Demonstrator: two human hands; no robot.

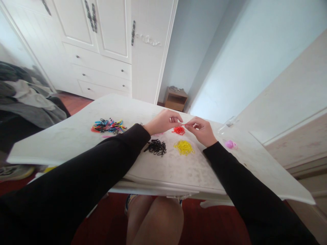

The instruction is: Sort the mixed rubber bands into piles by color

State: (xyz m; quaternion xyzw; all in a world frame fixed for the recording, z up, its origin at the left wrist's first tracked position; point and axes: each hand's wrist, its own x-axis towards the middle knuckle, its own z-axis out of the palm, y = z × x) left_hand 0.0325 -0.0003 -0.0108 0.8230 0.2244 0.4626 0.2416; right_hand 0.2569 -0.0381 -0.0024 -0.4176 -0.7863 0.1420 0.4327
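Note:
Above the far part of the white table, my left hand and my right hand meet with fingertips pinched. A thin red rubber band runs between them, closed on from both sides. Right below lies a small pile of red rubber bands. Nearer to me are a pile of black rubber bands and a pile of yellow ones. To the left of my left wrist spreads a larger mixed-colour pile of bands. Pink bits beside my left wrist are partly hidden.
A purple object and a clear plastic container sit right of my right hand. The white table ends just before my knees. Behind it stand a white wardrobe and a small wooden cabinet. Clothes are heaped at left.

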